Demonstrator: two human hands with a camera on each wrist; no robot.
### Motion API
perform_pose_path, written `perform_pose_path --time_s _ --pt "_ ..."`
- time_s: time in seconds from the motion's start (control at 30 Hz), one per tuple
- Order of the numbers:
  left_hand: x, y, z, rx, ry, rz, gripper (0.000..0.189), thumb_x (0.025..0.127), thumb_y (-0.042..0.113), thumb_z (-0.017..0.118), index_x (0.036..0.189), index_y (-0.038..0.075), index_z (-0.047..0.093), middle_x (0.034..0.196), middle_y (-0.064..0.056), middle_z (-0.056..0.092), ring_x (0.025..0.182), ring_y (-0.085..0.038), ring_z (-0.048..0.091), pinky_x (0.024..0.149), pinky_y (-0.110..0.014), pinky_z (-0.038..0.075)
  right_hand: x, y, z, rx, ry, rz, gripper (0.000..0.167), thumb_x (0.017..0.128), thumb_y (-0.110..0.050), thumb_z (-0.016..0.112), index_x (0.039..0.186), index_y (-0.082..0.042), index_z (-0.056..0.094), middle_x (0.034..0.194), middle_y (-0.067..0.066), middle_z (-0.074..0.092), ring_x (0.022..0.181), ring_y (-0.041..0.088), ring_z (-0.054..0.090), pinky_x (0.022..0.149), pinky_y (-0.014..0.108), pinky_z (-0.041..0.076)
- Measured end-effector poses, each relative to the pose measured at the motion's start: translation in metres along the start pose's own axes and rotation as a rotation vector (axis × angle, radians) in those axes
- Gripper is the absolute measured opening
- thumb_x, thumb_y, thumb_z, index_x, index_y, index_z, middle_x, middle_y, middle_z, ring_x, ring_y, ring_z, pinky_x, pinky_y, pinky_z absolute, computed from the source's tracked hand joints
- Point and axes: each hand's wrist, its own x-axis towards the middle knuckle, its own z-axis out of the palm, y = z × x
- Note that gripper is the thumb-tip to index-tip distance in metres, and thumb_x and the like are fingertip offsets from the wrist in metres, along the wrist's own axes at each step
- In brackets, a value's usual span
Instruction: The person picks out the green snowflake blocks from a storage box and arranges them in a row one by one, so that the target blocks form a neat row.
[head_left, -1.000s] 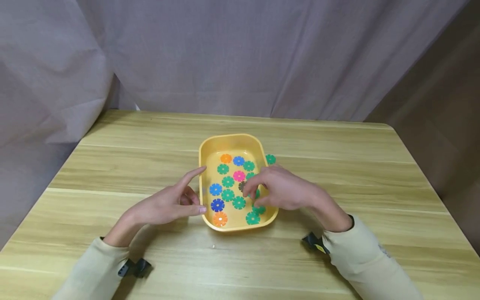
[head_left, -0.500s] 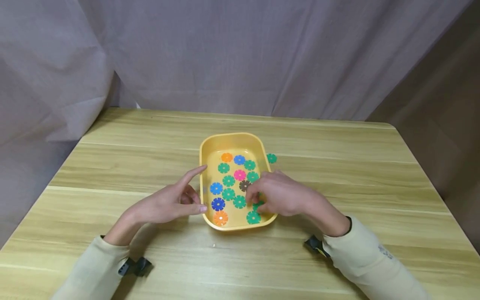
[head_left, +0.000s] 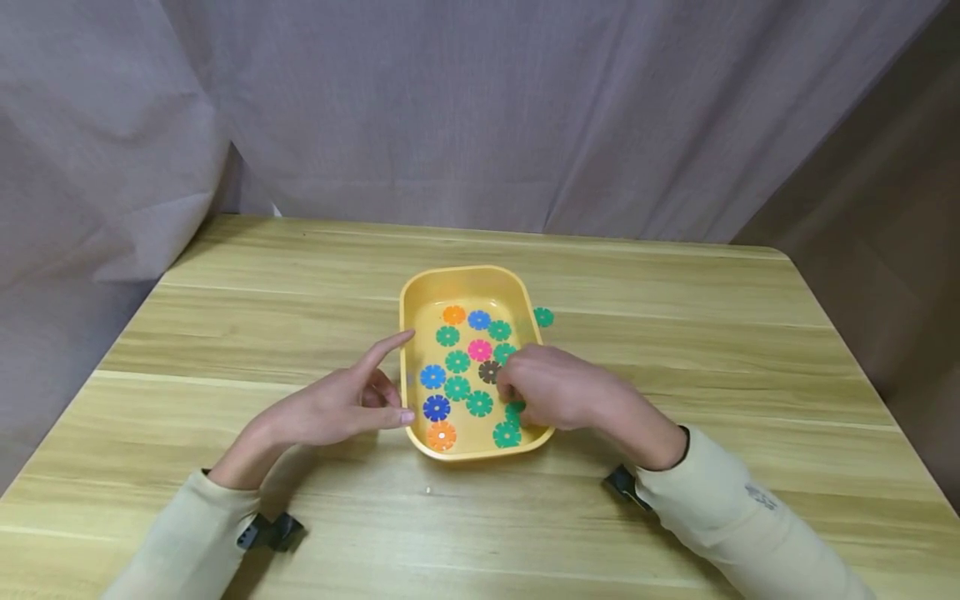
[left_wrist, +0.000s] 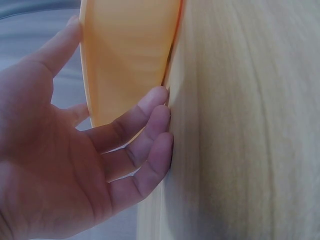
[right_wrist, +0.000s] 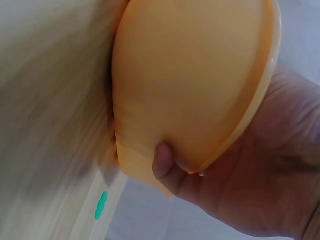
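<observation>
A yellow plastic tray [head_left: 465,281] holds several flat, notched snowflake discs. Most are green, such as one green disc [head_left: 479,404]; a pink disc [head_left: 480,350], a brown disc [head_left: 490,372], blue and orange ones lie among them. My left hand [head_left: 330,408] touches the tray's left rim with index fingertip and thumb, its other fingers loosely bent beside the outer wall. My right hand [head_left: 558,387] reaches over the right rim, fingers curled down among the green discs; its fingertips are hidden. In the right wrist view one finger [right_wrist: 165,162] lies against the outer wall.
One green disc [head_left: 543,317] lies on the wooden table [head_left: 675,308] just right of the tray. A tiny pale speck [head_left: 428,491] is in front of the tray. Grey curtain [head_left: 390,108] hangs behind the table.
My right hand has shifted slightly and its fingers have drawn together and curled lower in the tray, uncovering the brown disc. The left hand stays at the left rim.
</observation>
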Motion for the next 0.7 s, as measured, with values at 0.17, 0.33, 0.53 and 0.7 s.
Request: perform_pose_path --time_s 0.17,0.33,0.53,0.7 --pt "0.0005 0.0009 -0.0008 0.004 0.000 0.000 0.101 0.099 0.037 0.076 0.171 0.024 0.006 0.109 -0.009 0.070 0.096 -0.018 0.069 0.089 -0.036 0.057 0.0028 -0.0038 0.0014 -0.035 -0.008 0.033 0.035 0.069 0.013 0.070 0.064 -0.018 0.056 0.067 -0.005 0.040 0.067 0.015 0.037 0.063 0.027 0.035" --pt "0.0003 0.0010 -0.0011 0.001 -0.001 -0.003 0.101 0.099 0.037 0.076 0.171 0.023 0.006 0.109 -0.009 0.070 0.096 -0.018 0.069 0.089 -0.038 0.057 0.0046 -0.0063 0.0020 -0.067 -0.003 0.038 0.038 0.068 0.015 0.069 0.062 -0.020 0.053 0.067 -0.005 0.040 0.067 0.015 0.038 0.062 0.028 0.035" --pt "-0.0001 0.0006 -0.0004 -0.012 -0.003 0.006 0.101 0.099 0.037 0.076 0.171 0.024 0.006 0.108 -0.009 0.070 0.097 -0.018 0.070 0.090 -0.038 0.057 0.0042 -0.0051 0.0034 -0.065 0.006 0.039 0.036 0.070 0.017 0.067 0.071 -0.017 0.058 0.070 -0.006 0.047 0.069 0.016 0.046 0.063 0.029 0.038" --pt "-0.0009 0.0010 0.0004 -0.015 -0.006 0.008 0.101 0.099 0.037 0.076 0.171 0.023 0.005 0.108 -0.009 0.070 0.096 -0.018 0.069 0.088 -0.036 0.057 0.0012 -0.0031 0.0031 -0.052 0.021 0.023 0.038 0.072 0.016 0.068 0.075 -0.020 0.059 0.073 -0.008 0.055 0.070 0.016 0.050 0.066 0.030 0.042"
